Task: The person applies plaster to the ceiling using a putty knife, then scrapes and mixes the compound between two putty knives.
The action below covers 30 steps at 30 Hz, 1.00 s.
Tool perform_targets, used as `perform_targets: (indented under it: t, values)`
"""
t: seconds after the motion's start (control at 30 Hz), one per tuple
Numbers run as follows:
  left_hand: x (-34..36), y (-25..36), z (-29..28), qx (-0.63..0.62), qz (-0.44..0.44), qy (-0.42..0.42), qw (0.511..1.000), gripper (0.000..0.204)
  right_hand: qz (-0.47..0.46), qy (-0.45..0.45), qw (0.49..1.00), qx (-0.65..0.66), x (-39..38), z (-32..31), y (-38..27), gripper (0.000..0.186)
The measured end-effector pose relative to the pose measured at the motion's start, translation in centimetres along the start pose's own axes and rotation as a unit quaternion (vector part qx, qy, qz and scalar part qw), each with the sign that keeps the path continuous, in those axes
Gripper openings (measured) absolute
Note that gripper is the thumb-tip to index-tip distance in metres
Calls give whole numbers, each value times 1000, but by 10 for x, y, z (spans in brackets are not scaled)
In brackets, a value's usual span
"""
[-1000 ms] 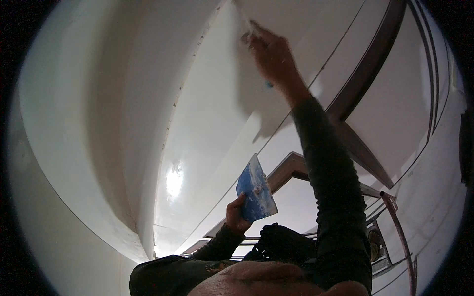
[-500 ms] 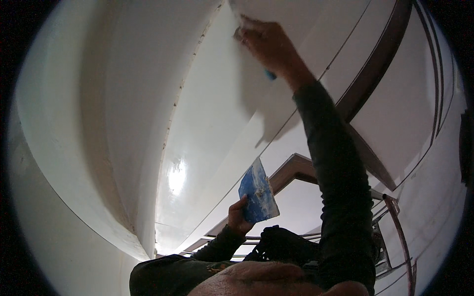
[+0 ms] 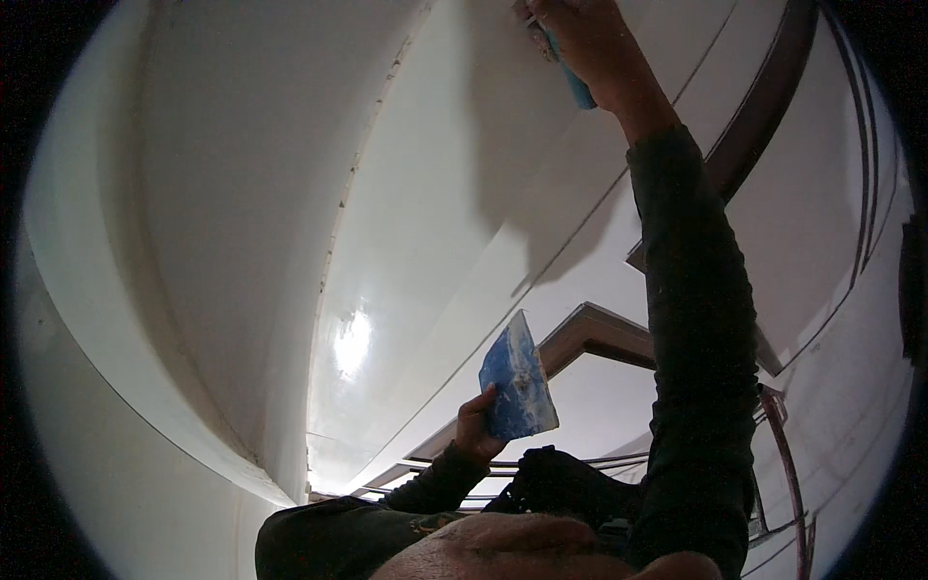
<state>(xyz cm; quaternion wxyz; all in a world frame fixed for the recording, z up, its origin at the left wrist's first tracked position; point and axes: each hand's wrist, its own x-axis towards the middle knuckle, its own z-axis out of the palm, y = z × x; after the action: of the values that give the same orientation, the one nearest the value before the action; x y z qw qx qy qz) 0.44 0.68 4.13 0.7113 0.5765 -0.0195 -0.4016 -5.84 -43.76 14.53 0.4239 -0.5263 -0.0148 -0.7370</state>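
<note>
My right hand is raised high at the top of the view, closed around the teal handle of a putty knife. The knife's blade is mostly hidden by the fingers and the upper picture edge, so I cannot tell whether it touches the pale smooth surface behind it. Lower down, my left hand grips the edge of a flat blue board, which is tilted upright and smeared with whitish paste. Only the thumb side of that hand shows clearly.
A rough, chipped seam runs lengthwise along the pale surface. Brown trim makes an angled corner beyond the board, and a brown beam curves at upper right. Railing bars stand at lower right.
My right hand has moved right and upward with the putty knife, away from the seam. The left hand and blue board have shifted slightly right.
</note>
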Motion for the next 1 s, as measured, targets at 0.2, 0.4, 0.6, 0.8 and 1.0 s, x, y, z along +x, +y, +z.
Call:
perform_targets:
  t: [0.2,0.4,0.6,0.8,1.0]
  values:
    - [-2,2,2,1,2,38,999,52,-29,-53,998,-22,-47,51,-12,31]
    - [-2,3,-7,10,-2,12,1000,54,126,-74,975,164,-70,40,-29,45]
    - [0,2,-4,9,-10,23,1000,53,190,3,981,34,-38,-11,-47,37]
    - [1,3,-12,-4,-6,7,1000,52,206,45,976,-55,-6,-17,-89,36]
    - [0,-2,-15,-5,-11,5,1000,50,176,-55,966,-182,25,-27,-63,20]
